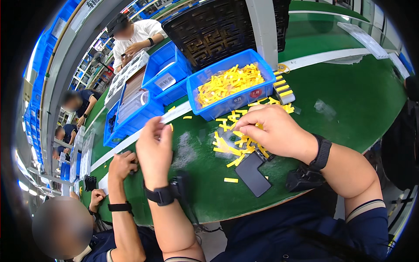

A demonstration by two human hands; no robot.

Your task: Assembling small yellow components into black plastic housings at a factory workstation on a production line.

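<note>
Head camera view, from where I stand on the workshop floor: a person works at a green bench [358, 98] over a scatter of yellow strips [235, 152], which lies at the centre of the frame. The right hand [273, 131], reaching in from the right, is above the strips, thumb and forefinger drawn close together; I cannot tell whether a strip is pinched between them. The left hand [155, 142], left of centre, is raised with fingers loosely curled, and blur keeps me from telling whether it holds anything. Black wristbands [322, 153] circle both wrists.

Just below the right hand lies a dark L-shaped piece [255, 179], its upper end near the scatter; a lone yellow strip [231, 180] rests to its left. A bulky black object [302, 179] sits to its right, near the bench's edge. Behind the scatter, a blue bin [205, 114] is heaped with yellow pieces [231, 85], and beside its right end stands a small holder [286, 91] lined with yellow strips.

More blue bins [172, 65] stand at upper left, next to an upright black lattice panel [209, 35]. At lower left, a co-worker's hand [123, 165] is near the left hand; at upper left, another person in a white top [146, 30] sits across the way.
</note>
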